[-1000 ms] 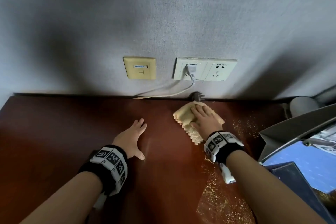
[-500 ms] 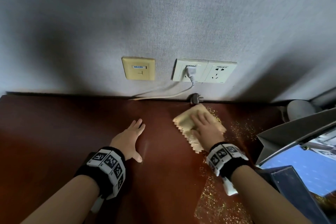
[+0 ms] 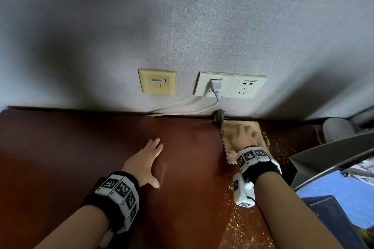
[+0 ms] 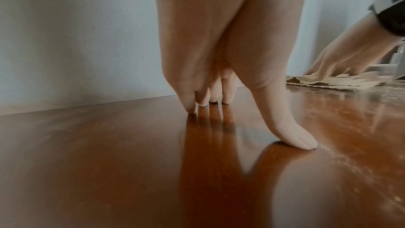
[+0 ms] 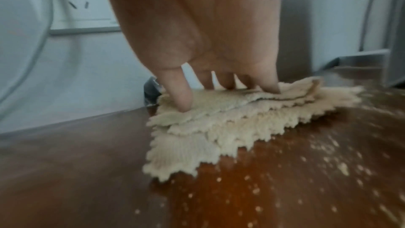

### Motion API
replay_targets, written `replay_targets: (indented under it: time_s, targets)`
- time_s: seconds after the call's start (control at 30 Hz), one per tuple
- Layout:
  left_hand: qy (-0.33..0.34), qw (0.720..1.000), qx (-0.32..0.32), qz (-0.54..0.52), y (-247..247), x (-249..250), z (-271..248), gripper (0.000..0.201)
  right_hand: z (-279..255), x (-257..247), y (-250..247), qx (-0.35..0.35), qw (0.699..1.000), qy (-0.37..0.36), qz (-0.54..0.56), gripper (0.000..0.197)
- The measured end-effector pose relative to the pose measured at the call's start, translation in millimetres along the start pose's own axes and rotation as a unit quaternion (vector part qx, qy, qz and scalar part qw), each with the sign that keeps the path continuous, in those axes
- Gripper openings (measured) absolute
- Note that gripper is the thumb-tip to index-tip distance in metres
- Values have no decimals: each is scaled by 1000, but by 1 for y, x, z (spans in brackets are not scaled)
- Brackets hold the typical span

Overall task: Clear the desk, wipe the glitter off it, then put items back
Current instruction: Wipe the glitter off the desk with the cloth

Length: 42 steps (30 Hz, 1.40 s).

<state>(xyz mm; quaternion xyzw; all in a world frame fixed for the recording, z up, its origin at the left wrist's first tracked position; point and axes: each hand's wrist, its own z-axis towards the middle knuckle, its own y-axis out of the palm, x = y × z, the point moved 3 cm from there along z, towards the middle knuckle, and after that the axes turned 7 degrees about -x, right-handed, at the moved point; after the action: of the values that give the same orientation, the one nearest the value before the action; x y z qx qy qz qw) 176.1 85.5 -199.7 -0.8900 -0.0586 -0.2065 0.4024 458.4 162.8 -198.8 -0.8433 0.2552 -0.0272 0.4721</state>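
A folded beige cloth (image 3: 227, 135) (image 5: 197, 127) (image 4: 328, 81) with zigzag edges lies on the dark red-brown desk (image 3: 60, 157) near the back wall. My right hand (image 3: 243, 136) (image 5: 219, 82) presses flat on it with spread, straight fingers. Gold glitter (image 3: 238, 226) (image 5: 306, 171) is scattered on the desk to the right of and in front of the cloth. My left hand (image 3: 145, 159) (image 4: 230, 110) rests open on the desk left of the cloth, fingertips and thumb touching the wood and holding nothing.
A dark plug (image 3: 219, 116) lies at the wall just left of the cloth. A white cable (image 3: 202, 107) runs from the wall socket (image 3: 228, 85). A grey laptop lid (image 3: 323, 153) and a round grey object (image 3: 336, 129) stand at the right edge.
My right hand has pushed the cloth away from me and to the right, up against the back wall beside the plug. The left hand has stayed in place on the desk.
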Motion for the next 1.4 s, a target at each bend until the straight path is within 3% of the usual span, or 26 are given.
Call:
replay_targets:
  time_s: [0.13,0.2,0.37,0.5,0.63,0.7,0.77,0.83,0.9,0.93,1.0,1.07,1.13,1.23,1.3,1.4]
  targets:
    - [-2,1000,-6,-1,0,0,-1,115,-36,-21,34,-44,969,-220,-103,66]
    - [-1,1000,-9,0,-1,0,-1,115,-68,-18,57,-56,955,-276,-89,67]
    - [0,1000,-10,-4,1,-1,0,117,-63,0,48,-33,986,-152,-62,61]
    - [-15,1000,16,3,4,-7,-5,118,-42,-41,48,-62,973,-200,-91,70]
    - [-16,1000,14,13,4,-12,-11,117,-28,-71,38,-64,983,-159,-69,77]
    - [-14,1000,0,3,2,-14,-11,118,-28,-81,39,-69,977,-182,-90,85]
    - [-11,1000,-18,-22,-1,-19,-13,119,-42,-90,48,-75,942,-288,-152,94]
    - [-11,998,-32,-53,-5,-24,-17,115,-71,-93,70,-67,859,-451,-233,93]
    - [-11,997,-32,-70,-9,-27,-23,102,-106,-89,93,-103,775,-570,-252,84]
    - [-12,997,-21,-69,-10,-25,-26,95,-119,-84,100,-136,751,-596,-249,80]
    - [6,997,46,-63,-10,-18,-34,84,-127,-75,103,-177,737,-609,-236,77]
    - [45,986,149,-53,-6,-5,-45,72,-123,-69,91,-181,753,-603,-193,76]
    - [123,973,195,-34,4,16,-55,63,-114,-65,71,-156,805,-564,-93,70]
    - [210,968,129,44,36,39,-47,59,-99,-49,41,-45,885,-464,-6,57]
    - [210,969,77,103,57,32,-27,63,-85,-31,31,-14,924,-378,-58,58]
    - [191,967,75,152,55,13,-7,71,-71,5,27,-3,961,-256,-108,61]
